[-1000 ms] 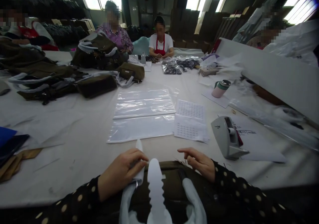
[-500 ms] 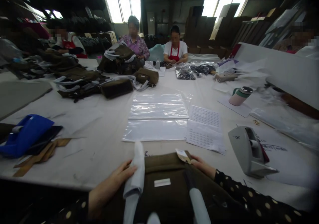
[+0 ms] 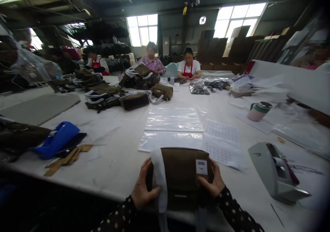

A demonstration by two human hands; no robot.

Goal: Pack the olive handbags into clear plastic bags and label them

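An olive-brown bag (image 3: 183, 177) is held upright at the table's near edge, between both hands. My left hand (image 3: 144, 187) grips its left side, thumb on the white-wrapped handle (image 3: 160, 180). On the right side my right hand (image 3: 212, 181) holds the bag, its thumb by a tag with a barcode label (image 3: 201, 167). A small light plate shows on the bag's front. Behind the bag lie clear plastic sleeves (image 3: 174, 122) and printed label sheets (image 3: 223, 142).
A blue tape dispenser (image 3: 58, 139) and brown strips (image 3: 68, 159) lie left. A grey tape dispenser (image 3: 275, 173) and pink cup (image 3: 259, 111) stand right. More bags (image 3: 135, 101) lie farther back, where two people (image 3: 189, 68) sit.
The bag has been raised and turned more upright, so its front and barcode label now face the camera. Both hands have shifted along its sides. The camera view has tilted up and turned left.
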